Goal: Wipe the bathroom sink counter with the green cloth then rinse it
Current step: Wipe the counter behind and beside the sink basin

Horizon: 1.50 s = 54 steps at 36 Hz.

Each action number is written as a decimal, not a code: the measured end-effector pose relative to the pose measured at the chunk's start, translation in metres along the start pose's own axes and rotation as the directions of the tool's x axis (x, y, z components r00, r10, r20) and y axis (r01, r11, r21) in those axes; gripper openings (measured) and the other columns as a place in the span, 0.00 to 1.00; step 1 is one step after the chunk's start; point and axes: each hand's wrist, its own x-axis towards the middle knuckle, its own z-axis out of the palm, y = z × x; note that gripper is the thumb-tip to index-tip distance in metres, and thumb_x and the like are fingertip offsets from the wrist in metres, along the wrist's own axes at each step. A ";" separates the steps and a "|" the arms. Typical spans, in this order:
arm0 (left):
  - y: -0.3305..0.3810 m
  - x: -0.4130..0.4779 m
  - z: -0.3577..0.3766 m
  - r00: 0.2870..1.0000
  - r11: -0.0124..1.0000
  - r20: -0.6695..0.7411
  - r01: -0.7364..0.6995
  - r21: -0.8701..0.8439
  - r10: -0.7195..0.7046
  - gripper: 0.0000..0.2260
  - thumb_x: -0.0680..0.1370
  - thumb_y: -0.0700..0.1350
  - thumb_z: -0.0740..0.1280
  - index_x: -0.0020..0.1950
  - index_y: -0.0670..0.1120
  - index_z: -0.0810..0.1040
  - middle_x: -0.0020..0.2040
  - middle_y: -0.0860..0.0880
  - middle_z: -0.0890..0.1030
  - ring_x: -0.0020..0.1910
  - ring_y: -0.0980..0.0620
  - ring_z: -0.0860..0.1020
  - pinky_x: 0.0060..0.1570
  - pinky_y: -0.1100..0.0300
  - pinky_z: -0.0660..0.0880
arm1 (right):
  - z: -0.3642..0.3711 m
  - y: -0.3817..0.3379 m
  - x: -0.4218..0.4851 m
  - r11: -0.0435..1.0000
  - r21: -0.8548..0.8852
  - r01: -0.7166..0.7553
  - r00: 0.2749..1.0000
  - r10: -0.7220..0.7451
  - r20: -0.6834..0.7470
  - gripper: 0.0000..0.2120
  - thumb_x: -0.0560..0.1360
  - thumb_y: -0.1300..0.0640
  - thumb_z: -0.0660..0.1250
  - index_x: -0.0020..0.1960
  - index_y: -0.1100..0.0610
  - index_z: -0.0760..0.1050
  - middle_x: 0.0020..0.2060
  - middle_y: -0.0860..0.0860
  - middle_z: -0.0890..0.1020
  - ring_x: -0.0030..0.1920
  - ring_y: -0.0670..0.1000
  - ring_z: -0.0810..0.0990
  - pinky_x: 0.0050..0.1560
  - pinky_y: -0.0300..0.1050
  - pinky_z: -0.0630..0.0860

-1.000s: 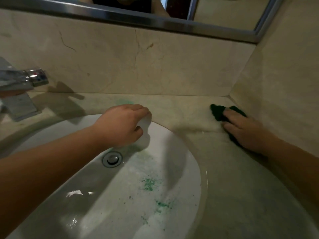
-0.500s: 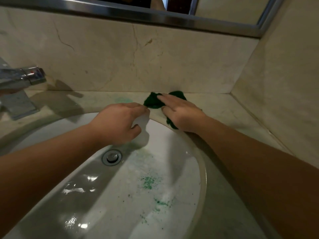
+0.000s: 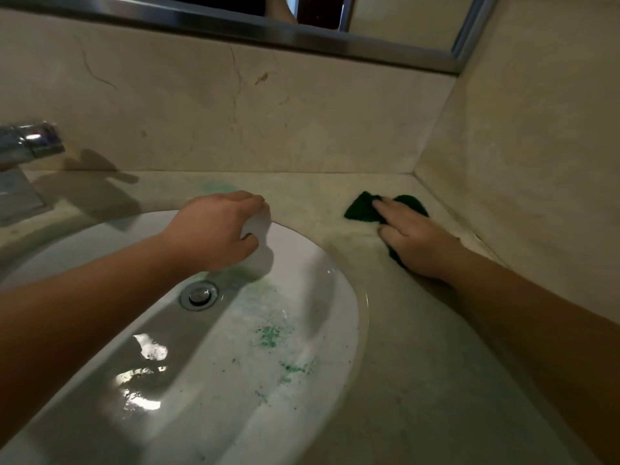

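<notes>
Green cloth (image 3: 360,209) under flat right hand (image 3: 414,238), long axis slanting toward sink (image 3: 349,297).

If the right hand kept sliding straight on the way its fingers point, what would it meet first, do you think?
The right hand, flat on the green cloth, points toward the back wall; only bare counter seems to lie between, though depth is uncertain.

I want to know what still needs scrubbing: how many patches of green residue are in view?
3. One faint green smear on the beige stone counter behind the left hand; two speckled green patches inside the white ceramic basin. The hands may hide more.
</notes>
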 end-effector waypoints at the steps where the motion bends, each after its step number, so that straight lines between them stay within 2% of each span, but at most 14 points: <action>1: 0.001 -0.001 -0.002 1.000 1.000 0.003 0.002 0.000 -0.002 0.29 0.72 0.53 0.61 0.74 0.49 0.76 0.68 0.47 0.82 0.56 0.39 0.83 0.50 0.47 0.82 | 0.004 -0.018 -0.003 0.999 0.003 0.053 0.999 -0.053 0.013 0.26 0.87 0.49 0.51 0.85 0.48 0.52 0.84 0.46 0.54 0.83 0.47 0.52 0.82 0.45 0.46; 6: -0.002 -0.006 -0.008 0.999 0.999 0.039 -0.002 -0.034 0.004 0.31 0.76 0.51 0.66 0.80 0.53 0.69 0.78 0.50 0.74 0.68 0.42 0.79 0.63 0.49 0.78 | 0.016 -0.090 -0.011 0.931 0.009 0.365 0.930 -0.365 0.035 0.25 0.86 0.55 0.58 0.82 0.45 0.63 0.82 0.44 0.63 0.82 0.48 0.59 0.81 0.51 0.57; 9: -0.004 -0.005 -0.008 0.999 0.998 0.041 -0.003 -0.055 0.005 0.31 0.77 0.48 0.69 0.81 0.53 0.69 0.80 0.51 0.72 0.71 0.43 0.77 0.66 0.51 0.75 | 0.014 -0.081 -0.013 0.906 0.052 0.419 0.903 -0.422 0.085 0.24 0.86 0.56 0.60 0.80 0.42 0.65 0.81 0.39 0.64 0.81 0.44 0.58 0.79 0.46 0.56; 13: -0.008 -0.003 -0.004 1.000 0.997 0.027 -0.003 -0.079 0.006 0.30 0.75 0.51 0.64 0.79 0.53 0.72 0.77 0.51 0.75 0.67 0.42 0.80 0.63 0.50 0.79 | 0.000 -0.034 -0.002 0.964 0.053 0.260 0.965 -0.261 0.017 0.25 0.86 0.53 0.59 0.81 0.40 0.62 0.79 0.37 0.63 0.76 0.39 0.61 0.75 0.39 0.53; 17: -0.011 -0.001 0.000 1.000 0.997 -0.011 -0.008 -0.072 0.008 0.30 0.72 0.51 0.62 0.76 0.53 0.75 0.74 0.52 0.78 0.63 0.42 0.83 0.58 0.51 0.80 | -0.017 0.030 0.028 0.998 0.049 -0.042 0.998 0.045 -0.045 0.25 0.87 0.54 0.57 0.83 0.47 0.59 0.82 0.50 0.62 0.81 0.54 0.62 0.76 0.41 0.54; 20: -0.010 0.000 0.001 0.999 0.997 -0.034 -0.009 -0.075 0.006 0.29 0.72 0.51 0.63 0.75 0.53 0.76 0.73 0.53 0.79 0.62 0.43 0.83 0.56 0.51 0.81 | -0.016 0.048 0.054 0.984 0.083 -0.158 0.985 0.163 -0.058 0.25 0.87 0.52 0.54 0.84 0.49 0.57 0.82 0.52 0.62 0.79 0.57 0.64 0.77 0.48 0.58; 28: -0.005 0.000 0.004 0.999 0.999 -0.028 0.014 -0.052 -0.016 0.28 0.72 0.54 0.60 0.72 0.55 0.76 0.70 0.53 0.81 0.59 0.42 0.84 0.52 0.50 0.82 | 0.005 -0.041 0.046 0.991 0.056 0.120 0.993 -0.119 -0.027 0.26 0.86 0.53 0.54 0.83 0.45 0.57 0.83 0.47 0.61 0.81 0.51 0.60 0.81 0.49 0.55; 32: 0.000 -0.001 -0.001 0.999 0.999 0.000 0.037 -0.022 -0.037 0.28 0.74 0.51 0.65 0.75 0.54 0.75 0.72 0.52 0.80 0.59 0.41 0.83 0.51 0.52 0.80 | 0.023 -0.081 0.014 0.930 -0.018 0.366 0.931 -0.366 0.011 0.27 0.86 0.52 0.54 0.84 0.48 0.57 0.84 0.46 0.59 0.82 0.48 0.57 0.82 0.51 0.56; 36: 0.001 -0.003 -0.004 0.999 0.998 0.011 0.045 -0.037 -0.045 0.29 0.74 0.51 0.66 0.77 0.53 0.74 0.76 0.52 0.76 0.64 0.42 0.82 0.57 0.51 0.79 | 0.010 -0.068 -0.021 0.893 0.027 0.450 0.890 -0.450 0.076 0.25 0.87 0.51 0.56 0.83 0.44 0.59 0.83 0.41 0.60 0.81 0.42 0.56 0.79 0.43 0.53; 41: -0.002 -0.003 -0.002 0.999 0.997 0.028 0.042 -0.068 -0.040 0.32 0.72 0.52 0.62 0.77 0.53 0.74 0.77 0.53 0.76 0.68 0.44 0.80 0.63 0.50 0.79 | -0.012 0.004 -0.020 0.955 0.029 0.295 0.954 -0.296 0.050 0.26 0.86 0.48 0.58 0.81 0.34 0.58 0.81 0.36 0.60 0.80 0.40 0.59 0.76 0.40 0.52; 45: -0.006 -0.002 0.001 0.999 0.996 0.028 0.035 -0.087 -0.033 0.31 0.72 0.52 0.62 0.76 0.53 0.75 0.76 0.54 0.76 0.68 0.45 0.80 0.63 0.51 0.79 | -0.024 0.058 -0.002 1.000 0.017 -0.024 0.999 0.024 -0.022 0.25 0.87 0.50 0.55 0.83 0.43 0.56 0.83 0.45 0.59 0.81 0.49 0.59 0.74 0.39 0.50; 48: -0.008 -0.001 0.002 0.998 0.994 0.041 0.044 -0.101 -0.040 0.31 0.72 0.52 0.62 0.76 0.54 0.74 0.77 0.55 0.75 0.69 0.45 0.80 0.64 0.52 0.78 | -0.014 0.047 0.013 0.989 -0.019 -0.149 0.987 0.147 -0.070 0.26 0.88 0.49 0.52 0.85 0.51 0.54 0.84 0.50 0.56 0.83 0.51 0.56 0.78 0.42 0.49; 52: -0.007 -0.001 0.002 0.995 0.994 0.077 0.065 -0.088 -0.059 0.33 0.73 0.53 0.62 0.80 0.54 0.71 0.79 0.53 0.73 0.71 0.45 0.77 0.67 0.52 0.76 | 0.007 -0.011 0.006 1.000 -0.020 0.000 0.995 -0.002 -0.098 0.25 0.86 0.54 0.53 0.83 0.52 0.59 0.83 0.51 0.61 0.81 0.55 0.62 0.81 0.55 0.59; 54: -0.007 -0.001 -0.004 0.993 0.994 0.103 0.063 -0.085 -0.054 0.32 0.76 0.52 0.64 0.82 0.55 0.67 0.81 0.54 0.69 0.74 0.45 0.74 0.69 0.53 0.73 | 0.014 -0.049 -0.009 0.992 0.008 0.127 0.988 -0.126 -0.092 0.24 0.87 0.55 0.55 0.82 0.48 0.62 0.82 0.47 0.64 0.79 0.51 0.65 0.79 0.53 0.63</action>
